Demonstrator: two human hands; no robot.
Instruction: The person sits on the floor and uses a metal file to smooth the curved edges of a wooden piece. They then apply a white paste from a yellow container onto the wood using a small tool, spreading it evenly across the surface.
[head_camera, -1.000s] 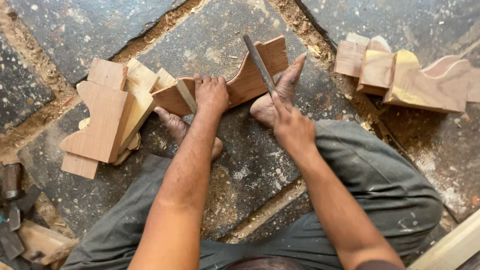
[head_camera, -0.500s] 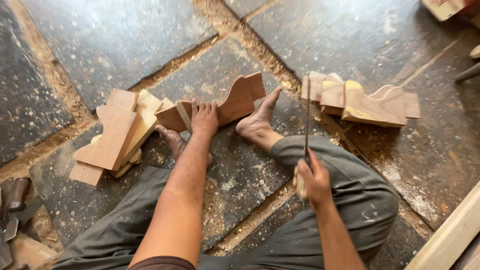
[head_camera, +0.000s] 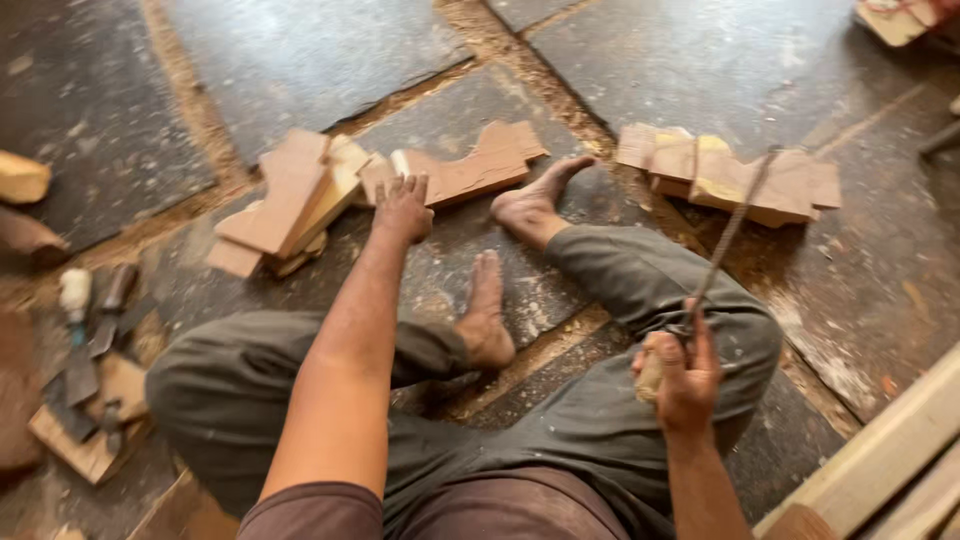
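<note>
My left hand (head_camera: 403, 206) rests on a shaped wooden piece (head_camera: 470, 166) that lies on the stone floor, its far end braced against my right foot (head_camera: 535, 200). My right hand (head_camera: 683, 373) is pulled back above my right knee and grips the pale wooden handle of a long metal file (head_camera: 728, 240). The file's blade points up and away, toward a group of cut wooden pieces (head_camera: 730, 178) on the right. My left foot (head_camera: 485, 315) is tucked under my bent leg.
A stack of flat wooden blocks (head_camera: 285, 200) lies left of the held piece. Chisels and hand tools (head_camera: 90, 330) lie on a board at the left edge. Pale timber lengths (head_camera: 880, 460) run along the bottom right. Sawdust fills the floor joints.
My right hand lifted the file off the wooden piece and drew it back to my right knee. My left hand stayed on the piece. The view swung left and down.
</note>
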